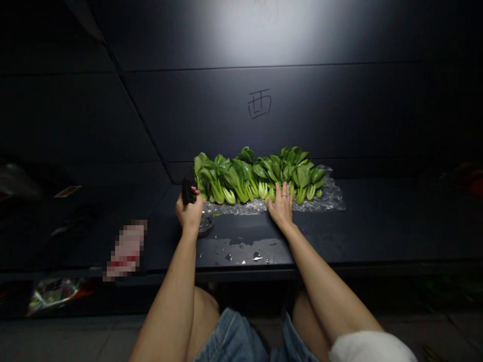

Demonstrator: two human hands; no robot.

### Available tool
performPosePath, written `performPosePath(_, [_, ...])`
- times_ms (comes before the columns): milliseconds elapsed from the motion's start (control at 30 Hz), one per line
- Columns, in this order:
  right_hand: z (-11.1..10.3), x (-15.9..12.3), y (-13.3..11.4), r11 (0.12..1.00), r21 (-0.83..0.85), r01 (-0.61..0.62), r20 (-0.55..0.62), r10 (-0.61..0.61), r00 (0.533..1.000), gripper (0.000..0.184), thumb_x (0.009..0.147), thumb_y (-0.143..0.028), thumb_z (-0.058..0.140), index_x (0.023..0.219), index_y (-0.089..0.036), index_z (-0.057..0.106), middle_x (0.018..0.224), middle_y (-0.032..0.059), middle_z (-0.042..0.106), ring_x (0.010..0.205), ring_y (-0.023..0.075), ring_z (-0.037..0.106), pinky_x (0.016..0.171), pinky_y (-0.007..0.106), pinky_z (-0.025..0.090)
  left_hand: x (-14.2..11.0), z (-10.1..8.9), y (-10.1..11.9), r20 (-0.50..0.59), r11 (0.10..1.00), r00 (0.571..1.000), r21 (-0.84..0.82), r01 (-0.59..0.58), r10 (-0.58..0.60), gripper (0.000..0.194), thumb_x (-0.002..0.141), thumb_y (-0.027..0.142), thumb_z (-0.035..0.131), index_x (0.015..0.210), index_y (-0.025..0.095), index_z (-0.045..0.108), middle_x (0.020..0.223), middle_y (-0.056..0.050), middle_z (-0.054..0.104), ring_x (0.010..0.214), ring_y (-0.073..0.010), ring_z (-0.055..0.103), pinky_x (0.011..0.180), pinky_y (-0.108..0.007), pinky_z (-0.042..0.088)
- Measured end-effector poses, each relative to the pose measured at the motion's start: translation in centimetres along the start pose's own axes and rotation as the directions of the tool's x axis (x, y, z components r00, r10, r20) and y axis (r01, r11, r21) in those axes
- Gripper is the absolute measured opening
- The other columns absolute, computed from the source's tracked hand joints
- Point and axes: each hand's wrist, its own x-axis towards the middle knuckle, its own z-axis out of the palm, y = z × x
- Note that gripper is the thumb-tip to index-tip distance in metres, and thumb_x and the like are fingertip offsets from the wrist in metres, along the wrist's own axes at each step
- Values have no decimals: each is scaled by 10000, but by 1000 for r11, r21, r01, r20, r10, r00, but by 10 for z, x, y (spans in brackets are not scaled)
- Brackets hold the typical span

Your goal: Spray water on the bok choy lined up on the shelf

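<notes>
A row of green bok choy [241, 178] lies side by side on clear plastic wrap [328, 193]. At the row's left end, my left hand [189, 213] is closed around a spray bottle [206, 222] with a black trigger head and a clear round body. Much of the bottle is hidden behind the hand. My right hand [283, 203] rests against the stems right of the middle, its fingers stretched out and a ring on one of them. It grips nothing that I can see.
Water drops and a wet patch [241, 242] mark the dark shelf [339, 236] near its front edge. Behind the greens rises a dark panel with a handwritten character [259, 104]. A colourful package [56, 292] lies low at left, beneath a blurred-out pale item [128, 249].
</notes>
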Motion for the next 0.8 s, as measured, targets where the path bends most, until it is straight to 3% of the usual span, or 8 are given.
performPosePath(300, [-6, 0, -5, 999, -47, -22, 38, 24, 999, 660, 891, -272, 437, 1507, -74, 306, 1603, 228, 227, 1488, 338, 198, 1170, 546, 238, -4, 2, 0, 37, 999, 999, -29, -19, 20, 276, 667, 168, 583, 932, 170, 662, 879, -29, 688, 570, -115, 640, 562, -239, 569])
performPosePath(800, [-2, -1, 1, 1000, -32, 1, 32, 0, 1000, 656, 887, -264, 446, 1503, -81, 313, 1603, 230, 229, 1488, 338, 207, 1161, 539, 258, -25, 25, 10, 177, 996, 984, -92, 3, 14, 281, 644, 123, 596, 914, 138, 675, 843, -39, 701, 662, -147, 662, 555, -245, 582])
